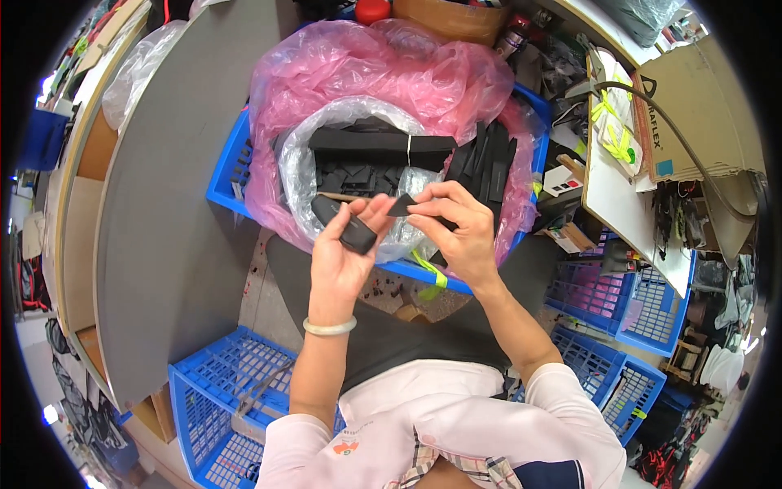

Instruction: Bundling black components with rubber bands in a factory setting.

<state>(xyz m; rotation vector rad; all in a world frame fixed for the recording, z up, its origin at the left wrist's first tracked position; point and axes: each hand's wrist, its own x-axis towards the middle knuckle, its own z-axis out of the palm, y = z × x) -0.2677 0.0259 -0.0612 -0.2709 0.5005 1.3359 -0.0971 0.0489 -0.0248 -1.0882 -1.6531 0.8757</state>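
Note:
My left hand (340, 257), with a pale bangle (330, 327) at its wrist, is wrapped round a black elongated piece (357, 238), perhaps a stack of fabric pieces. To its right my right hand (460, 232) pinches a small black piece (400, 206) between thumb and fingers, close to my left fingertips. Both hands are over the near side of a blue crate (228, 175) lined with pink plastic (342, 61). Inside it, a clear plastic bag (295, 171) holds small black pieces (354, 177) and a long black strip (358, 143). More black strips (489, 167) lie at the right.
A grey-topped table (175, 204) stands at the left. More blue crates (220, 391) sit on the floor at both sides. A white board (619, 212) with a curved cable (684, 134) and a cardboard box (700, 106) is at the right. A red round object (372, 11) is at the back.

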